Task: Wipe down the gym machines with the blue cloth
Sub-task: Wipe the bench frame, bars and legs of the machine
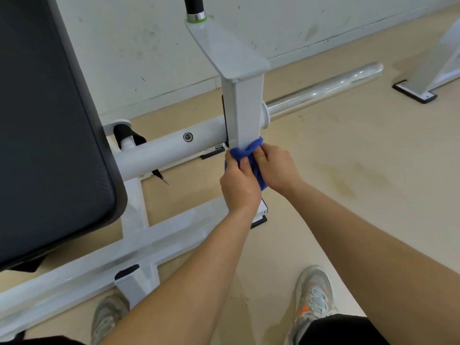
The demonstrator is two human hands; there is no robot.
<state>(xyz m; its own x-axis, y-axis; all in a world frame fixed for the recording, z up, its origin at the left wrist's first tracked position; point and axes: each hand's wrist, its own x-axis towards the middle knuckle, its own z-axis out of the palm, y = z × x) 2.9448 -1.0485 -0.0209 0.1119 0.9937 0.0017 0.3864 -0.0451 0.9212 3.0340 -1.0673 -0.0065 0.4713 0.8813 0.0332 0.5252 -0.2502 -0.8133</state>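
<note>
A blue cloth is bunched around the lower end of a white square post of the gym machine, in the middle of the view. My left hand grips the cloth from the near left side. My right hand grips it from the right, thumb on the fabric. The post rises to a flat white bracket with a black handle at the top. Part of the cloth is hidden under my fingers.
A black padded bench fills the left side. A white round tube and a chrome bar run across behind the post. White floor rails lie near my shoes. Another machine's foot stands at the right.
</note>
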